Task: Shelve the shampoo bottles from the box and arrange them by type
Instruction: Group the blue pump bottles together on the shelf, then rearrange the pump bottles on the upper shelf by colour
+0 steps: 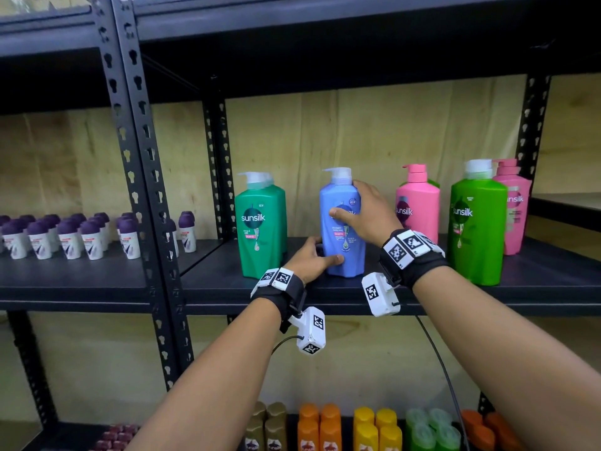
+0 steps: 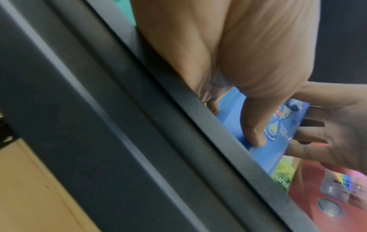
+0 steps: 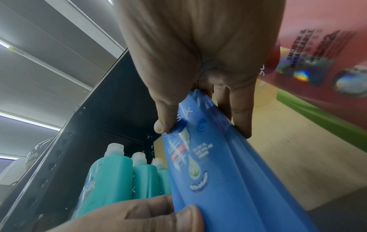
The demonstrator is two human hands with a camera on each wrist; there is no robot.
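Note:
A blue shampoo bottle (image 1: 341, 236) stands upright on the black shelf (image 1: 422, 294), between the teal bottles (image 1: 260, 229) and a pink bottle (image 1: 418, 206). My right hand (image 1: 361, 213) grips its upper body, thumb on the label and fingers round the right side and back. My left hand (image 1: 313, 258) holds its base, thumb across the lower front. In the right wrist view the blue bottle (image 3: 214, 172) runs from my right hand (image 3: 200, 102) down to my left thumb (image 3: 178, 218). In the left wrist view my left hand (image 2: 248, 119) holds the blue bottle (image 2: 266, 141) above the shelf's front rail.
To the right stand a bright green bottle (image 1: 476, 229) and another pink one (image 1: 514, 206). A perforated black upright (image 1: 143, 177) divides the shelf from a bay of small purple-capped bottles (image 1: 81, 236). The lower shelf holds gold, orange, yellow and green bottles (image 1: 374, 428).

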